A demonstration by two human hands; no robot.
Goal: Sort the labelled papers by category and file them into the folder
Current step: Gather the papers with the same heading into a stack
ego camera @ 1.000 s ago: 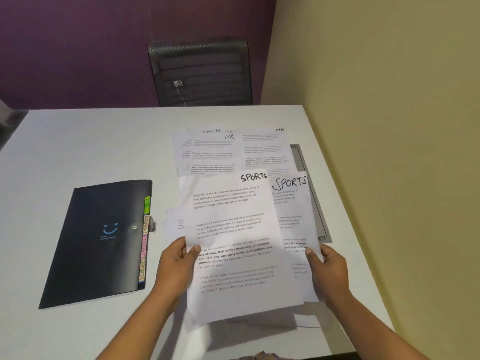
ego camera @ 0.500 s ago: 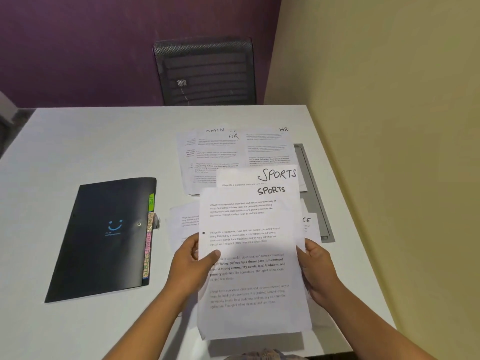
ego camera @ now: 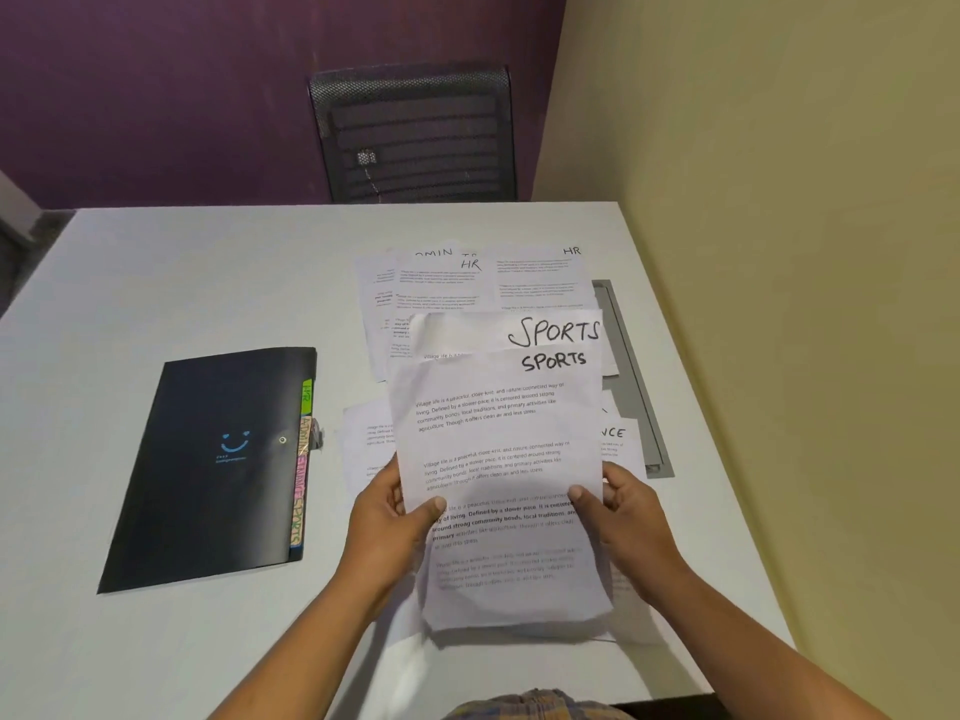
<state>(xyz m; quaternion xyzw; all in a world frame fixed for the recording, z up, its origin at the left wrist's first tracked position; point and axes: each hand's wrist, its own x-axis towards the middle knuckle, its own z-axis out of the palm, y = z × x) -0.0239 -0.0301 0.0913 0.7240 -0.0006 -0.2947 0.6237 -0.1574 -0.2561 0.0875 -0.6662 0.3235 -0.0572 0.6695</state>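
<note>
Two white sheets marked SPORTS (ego camera: 498, 459) are held stacked above the table, the back one showing its heading (ego camera: 553, 332) above the front one. My left hand (ego camera: 387, 517) grips their left edge and my right hand (ego camera: 623, 517) grips the right edge. A black folder (ego camera: 208, 470) with a blue smiley lies shut on the table to the left, coloured index tabs (ego camera: 301, 459) along its right side. Papers marked HR (ego camera: 540, 283) and one partly hidden ADMIN sheet (ego camera: 426, 288) lie beyond. A sheet ending in "NCE" (ego camera: 615, 439) peeks out under the stack.
The white table (ego camera: 182, 283) meets a yellow wall on the right, with a grey cable slot (ego camera: 631, 376) along that side. A black mesh chair (ego camera: 415, 132) stands behind the far edge, against a purple wall.
The two SPORTS sheets, first side by side and skewed, have been brought together into one stack. Both hands moved closer and now hold it squarely at its two edges.
</note>
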